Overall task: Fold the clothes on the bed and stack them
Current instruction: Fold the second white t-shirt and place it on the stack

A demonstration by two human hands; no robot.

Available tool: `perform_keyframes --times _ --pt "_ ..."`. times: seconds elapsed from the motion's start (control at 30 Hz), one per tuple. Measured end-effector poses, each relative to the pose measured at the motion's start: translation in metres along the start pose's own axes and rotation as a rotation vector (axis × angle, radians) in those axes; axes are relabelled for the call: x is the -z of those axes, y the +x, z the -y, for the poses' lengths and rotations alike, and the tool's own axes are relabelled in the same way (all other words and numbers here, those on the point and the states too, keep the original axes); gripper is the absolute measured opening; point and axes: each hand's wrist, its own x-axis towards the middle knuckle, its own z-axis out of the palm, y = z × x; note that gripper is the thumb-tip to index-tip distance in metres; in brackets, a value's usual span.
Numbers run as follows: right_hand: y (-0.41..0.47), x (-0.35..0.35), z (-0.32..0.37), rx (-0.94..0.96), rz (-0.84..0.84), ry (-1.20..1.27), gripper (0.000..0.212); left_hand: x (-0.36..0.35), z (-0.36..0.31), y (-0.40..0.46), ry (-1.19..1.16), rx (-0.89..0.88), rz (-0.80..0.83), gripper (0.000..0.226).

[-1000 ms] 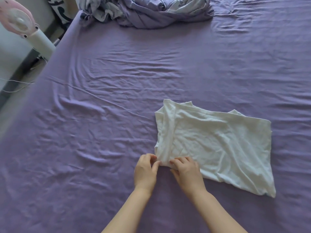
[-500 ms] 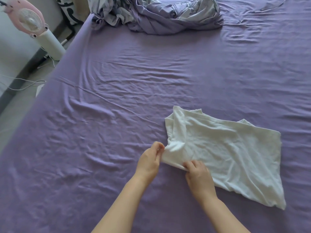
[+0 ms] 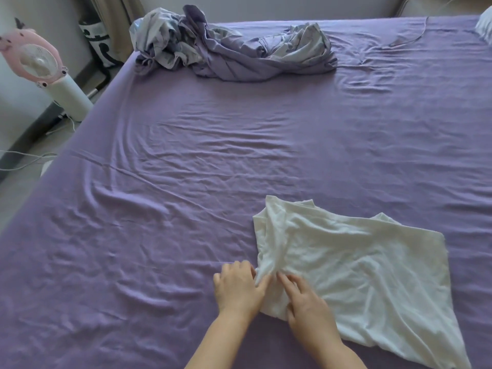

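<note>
- Both hands have shifted along the near-left corner since a moment ago: my left hand pinches it.
- My right hand presses flat, fingers straight, pinning the crumpled white cotton garment for folding.
- It lies on the wrinkled purple bedsheet.

Bed with a wrinkled purple sheet, cloth lying on it.
A white garment lies partly folded at the near right, flat on the sheet; a crumpled heap of purple and grey fabric sits at the far edge, well apart from it; a pale pillow shows at the far right corner; a thin cable trails near it.
</note>
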Motion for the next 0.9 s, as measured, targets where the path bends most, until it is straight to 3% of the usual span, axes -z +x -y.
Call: perform_keyframes --times 0.1,0.17,0.23,0.33,0.37,0.43,0.5,0.57,0.63,0.7,0.77,0.9 --pt "0.015 0.004 -0.003 -0.081 0.049 -0.007 0.072 -0.001 -0.009 0.022 -0.143 -0.025 -0.034 0.034" --pt "0.025 0.013 -0.003 -0.073 -0.072 -0.061 0.070 -0.002 -0.015 0.031 -0.109 -0.054 -0.035 0.028" --pt "0.034 0.017 -0.010 -0.034 -0.144 -0.147 0.072 -0.002 -0.017 0.034 -0.112 -0.056 -0.167 0.021" --pt "0.045 0.020 -0.024 -0.066 -0.149 -0.332 0.039 0.001 -0.010 0.031 -0.152 0.121 -0.212 0.020" --pt "0.047 0.020 -0.029 -0.088 -0.129 -0.365 0.038 0.000 -0.008 0.030 -0.118 0.186 -0.191 0.020" --pt "0.050 0.014 -0.038 -0.139 -0.096 -0.390 0.055 -0.001 -0.006 0.033 -0.101 0.220 -0.203 0.009" --pt "0.053 0.014 -0.039 -0.144 -0.074 -0.401 0.060 -0.011 -0.006 0.038 -0.195 0.051 -0.340 0.012" --pt "0.059 0.013 -0.040 -0.105 -0.075 -0.388 0.058 -0.018 -0.011 0.044 -0.203 -0.242 -0.506 0.003" --pt "0.069 0.014 -0.041 -0.070 -0.101 -0.399 0.057 -0.016 -0.026 0.051 -0.186 -0.534 -0.516 0.018" --pt "0.080 0.016 -0.045 -0.040 -0.130 -0.410 0.057 -0.022 -0.038 0.059 -0.129 -0.707 -0.447 0.033" --pt "0.090 0.025 -0.052 -0.024 -0.119 -0.421 0.057 -0.032 -0.038 0.069 0.008 -0.715 -0.311 0.040" --pt "0.088 0.039 -0.096 -0.039 -0.145 -0.482 0.059 -0.046 -0.016 0.081 0.210 -0.514 -0.139 0.068"
